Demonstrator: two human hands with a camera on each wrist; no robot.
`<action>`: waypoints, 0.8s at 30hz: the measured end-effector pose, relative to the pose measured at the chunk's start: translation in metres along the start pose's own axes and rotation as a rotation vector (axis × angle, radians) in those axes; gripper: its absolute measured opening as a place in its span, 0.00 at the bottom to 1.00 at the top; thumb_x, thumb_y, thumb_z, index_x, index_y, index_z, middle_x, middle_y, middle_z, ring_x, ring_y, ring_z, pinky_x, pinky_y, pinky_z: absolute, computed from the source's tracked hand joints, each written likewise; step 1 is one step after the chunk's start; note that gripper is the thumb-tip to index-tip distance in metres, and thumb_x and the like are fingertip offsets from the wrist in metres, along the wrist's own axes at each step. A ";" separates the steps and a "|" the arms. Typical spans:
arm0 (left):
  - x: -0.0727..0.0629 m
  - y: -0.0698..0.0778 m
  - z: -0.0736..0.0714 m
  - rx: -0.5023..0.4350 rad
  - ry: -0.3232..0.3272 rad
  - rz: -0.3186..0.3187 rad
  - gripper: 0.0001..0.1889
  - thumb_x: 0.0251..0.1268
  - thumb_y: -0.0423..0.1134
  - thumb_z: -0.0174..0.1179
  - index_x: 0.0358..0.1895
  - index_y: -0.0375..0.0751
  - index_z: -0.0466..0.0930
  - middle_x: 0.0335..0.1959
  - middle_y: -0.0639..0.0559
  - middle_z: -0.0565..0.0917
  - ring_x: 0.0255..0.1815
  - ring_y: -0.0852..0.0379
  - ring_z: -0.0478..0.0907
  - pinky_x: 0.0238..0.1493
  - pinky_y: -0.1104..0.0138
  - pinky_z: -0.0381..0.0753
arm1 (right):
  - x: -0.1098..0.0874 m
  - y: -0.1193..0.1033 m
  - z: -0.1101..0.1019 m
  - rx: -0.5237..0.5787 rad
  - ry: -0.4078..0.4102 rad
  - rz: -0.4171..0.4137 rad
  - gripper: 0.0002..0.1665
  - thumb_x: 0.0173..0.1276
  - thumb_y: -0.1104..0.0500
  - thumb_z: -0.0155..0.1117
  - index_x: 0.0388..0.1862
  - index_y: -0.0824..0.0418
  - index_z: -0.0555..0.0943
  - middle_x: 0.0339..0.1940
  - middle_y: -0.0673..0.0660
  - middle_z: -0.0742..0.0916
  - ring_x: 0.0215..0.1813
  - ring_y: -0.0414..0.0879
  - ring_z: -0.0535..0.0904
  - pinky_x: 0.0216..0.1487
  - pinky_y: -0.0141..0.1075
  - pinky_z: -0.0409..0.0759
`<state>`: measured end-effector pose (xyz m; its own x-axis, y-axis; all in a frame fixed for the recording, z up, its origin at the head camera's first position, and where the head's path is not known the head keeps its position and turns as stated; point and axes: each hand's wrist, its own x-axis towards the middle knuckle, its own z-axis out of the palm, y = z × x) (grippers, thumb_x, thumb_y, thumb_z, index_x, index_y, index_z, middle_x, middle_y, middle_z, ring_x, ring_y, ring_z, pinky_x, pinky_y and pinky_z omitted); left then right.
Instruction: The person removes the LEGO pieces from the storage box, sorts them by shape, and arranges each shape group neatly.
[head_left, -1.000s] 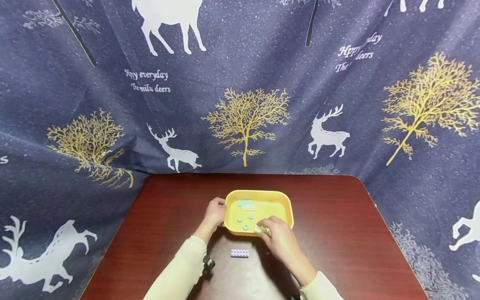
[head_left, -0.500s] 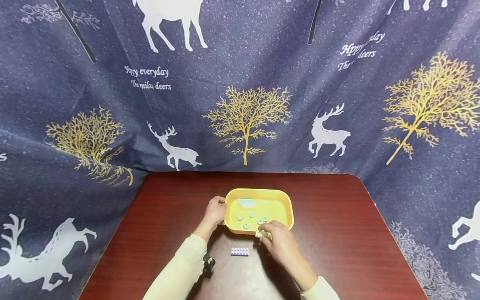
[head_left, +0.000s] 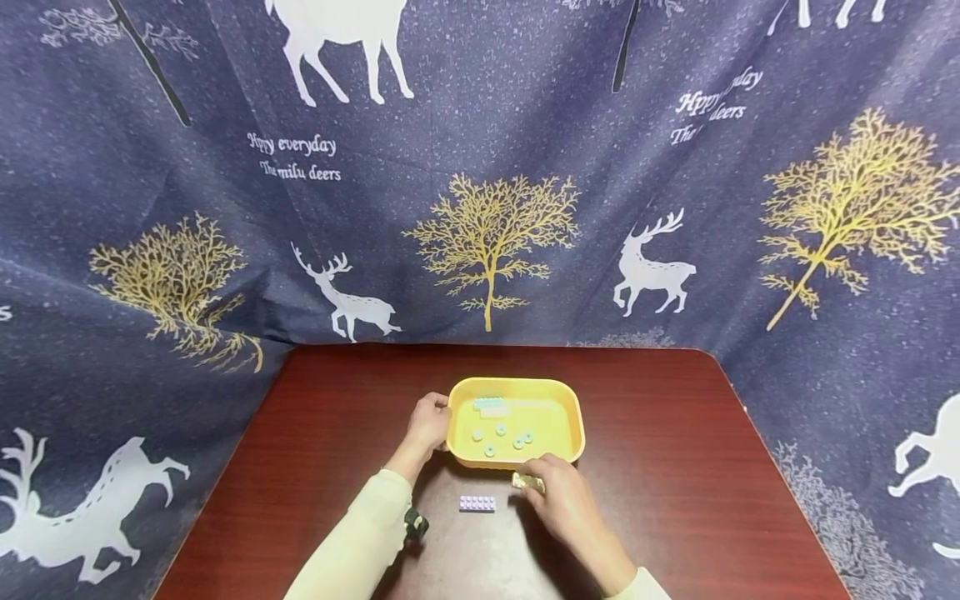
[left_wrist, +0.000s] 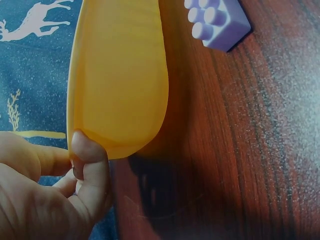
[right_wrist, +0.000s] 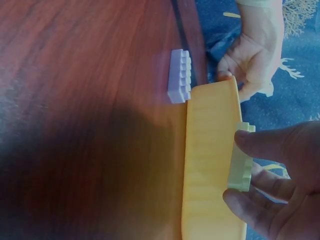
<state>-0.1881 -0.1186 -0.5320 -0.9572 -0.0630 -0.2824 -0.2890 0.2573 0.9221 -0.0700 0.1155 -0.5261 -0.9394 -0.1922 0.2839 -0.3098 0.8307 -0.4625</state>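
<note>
A yellow plastic box point(head_left: 551, 412) stands on the table. My left hand point(head_left: 427, 427) grips its left end, the thumb point(left_wrist: 90, 150) on the outer wall near the rim. Between the thumb and fingers of my right hand point(head_left: 566, 500) is a pale yellow building brick point(right_wrist: 241, 160), held just in front of the box's near wall. On the table before the box lies a purple building brick point(head_left: 477, 503), studs up. Inside the box are a light blue brick point(head_left: 488, 403), a whitish brick point(head_left: 492, 412) and several small round pieces point(head_left: 501, 430).
The dark red wooden table point(head_left: 645, 442) extends on both sides of the box. A blue cloth point(head_left: 480, 125) printed with deer and trees hangs behind and beside the table. A small black object point(head_left: 415, 525) sits at the left wrist.
My right hand has brought the pale yellow brick over the box's near rim and towards me. More round pieces in the box now show. The left hand keeps its hold.
</note>
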 end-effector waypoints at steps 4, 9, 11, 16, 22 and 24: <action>-0.001 -0.001 0.000 0.005 0.001 -0.001 0.16 0.75 0.30 0.47 0.60 0.29 0.74 0.43 0.30 0.81 0.17 0.53 0.75 0.12 0.69 0.76 | -0.003 0.002 0.005 0.015 -0.027 0.006 0.14 0.52 0.59 0.82 0.37 0.48 0.89 0.33 0.44 0.85 0.38 0.41 0.81 0.39 0.39 0.83; 0.000 -0.002 0.000 0.005 0.006 -0.010 0.17 0.75 0.30 0.47 0.61 0.29 0.74 0.42 0.31 0.82 0.17 0.53 0.75 0.12 0.69 0.75 | -0.004 0.004 0.009 0.029 -0.047 0.009 0.14 0.51 0.60 0.81 0.36 0.46 0.88 0.32 0.44 0.84 0.37 0.41 0.81 0.38 0.38 0.82; 0.001 -0.002 0.000 0.006 0.007 -0.009 0.17 0.75 0.30 0.47 0.61 0.29 0.73 0.41 0.31 0.82 0.16 0.53 0.75 0.11 0.70 0.75 | -0.005 0.004 0.010 0.029 -0.048 0.009 0.15 0.51 0.60 0.82 0.35 0.46 0.87 0.32 0.44 0.84 0.37 0.41 0.81 0.38 0.39 0.82; 0.001 -0.001 0.001 0.003 0.007 0.001 0.17 0.75 0.30 0.47 0.61 0.28 0.73 0.43 0.30 0.82 0.16 0.53 0.75 0.10 0.70 0.74 | -0.006 0.006 0.016 0.022 -0.047 0.002 0.14 0.50 0.61 0.82 0.34 0.47 0.87 0.33 0.44 0.85 0.38 0.42 0.82 0.41 0.42 0.84; 0.001 -0.001 0.001 0.003 0.010 0.000 0.16 0.75 0.31 0.48 0.60 0.29 0.74 0.45 0.31 0.82 0.17 0.53 0.76 0.11 0.70 0.75 | -0.009 0.008 0.020 0.023 -0.075 0.021 0.14 0.52 0.59 0.81 0.36 0.47 0.87 0.39 0.46 0.87 0.44 0.46 0.84 0.49 0.47 0.85; 0.000 -0.001 0.001 0.007 0.010 0.002 0.17 0.75 0.31 0.47 0.61 0.28 0.74 0.44 0.31 0.82 0.17 0.53 0.76 0.11 0.70 0.75 | -0.010 0.008 0.020 0.028 -0.086 0.028 0.14 0.52 0.59 0.81 0.36 0.47 0.87 0.39 0.47 0.87 0.45 0.47 0.84 0.50 0.48 0.85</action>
<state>-0.1880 -0.1176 -0.5337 -0.9580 -0.0718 -0.2777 -0.2867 0.2640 0.9209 -0.0660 0.1136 -0.5497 -0.9564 -0.2147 0.1981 -0.2865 0.8214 -0.4932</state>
